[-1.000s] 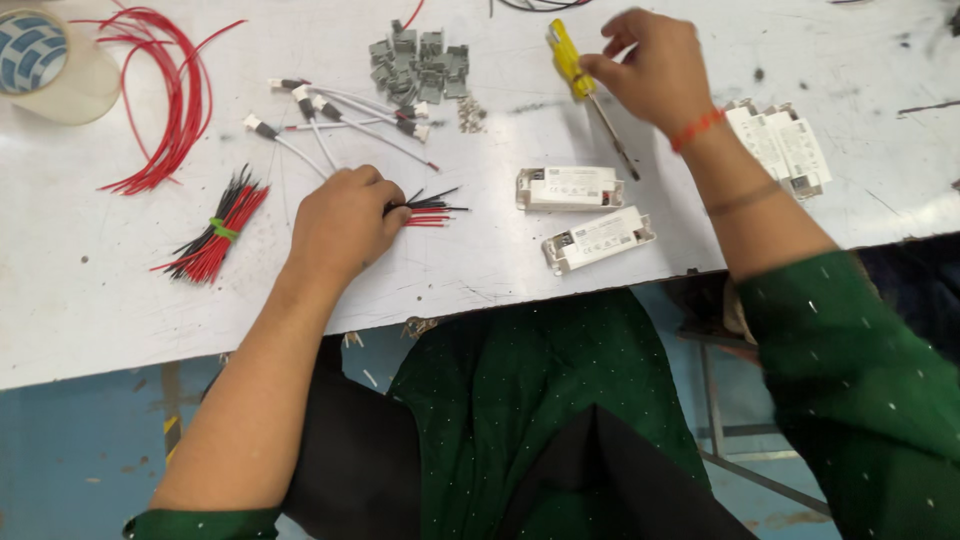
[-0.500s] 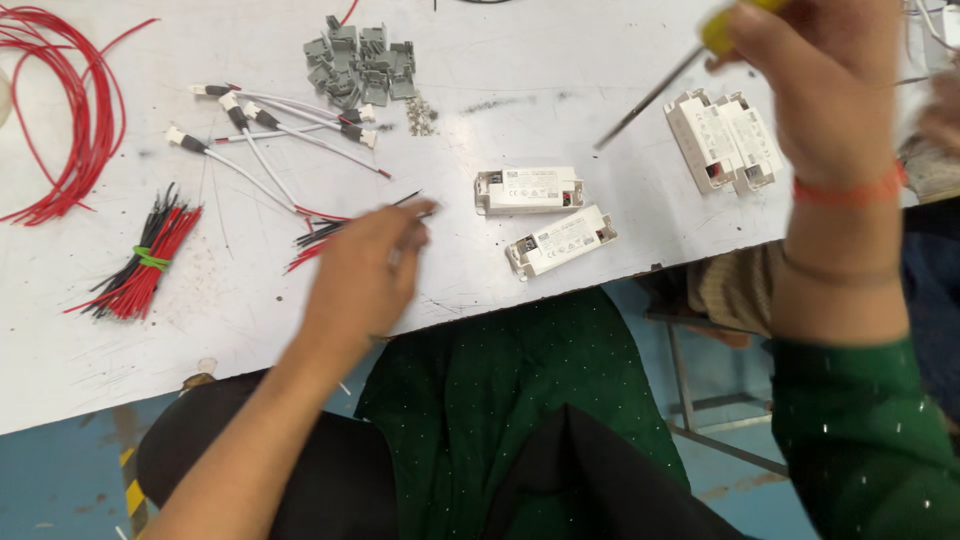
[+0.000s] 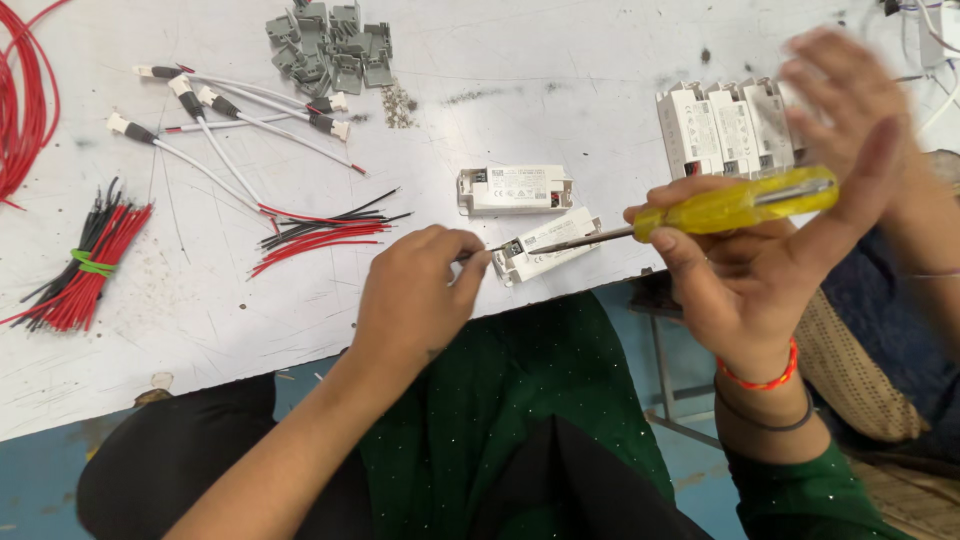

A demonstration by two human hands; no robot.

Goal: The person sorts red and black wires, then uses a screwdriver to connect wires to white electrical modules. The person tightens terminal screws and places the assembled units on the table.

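Yellow-handled screwdriver [image 3: 720,208] gripped in right hand [image 3: 745,270] at frame right, tip toward white driver box [image 3: 545,245] at tabletop [image 3: 560,60] edge; left hand [image 3: 415,295] fingers pinched beside it, apparently on a wire.

Yellow-handled screwdriver [image 3: 700,212] up off the table [image 3: 600,60], lying almost level, translucent handle to the right, slim metal shaft running left and slightly down. Gripped round the handle by the right hand [image 3: 770,250], thumb along the underside, open fingers blurred above. Tip meeting the end of a small white rectangular driver box [image 3: 548,245], right by the left hand [image 3: 415,295] fingertips. Box lying flat and skewed close to the near edge of the table, dark terminal end toward the left hand, printed label face up. Left hand curled, knuckles up, fingers pinching at that terminal end; whatever sits between fingers too small to make out.
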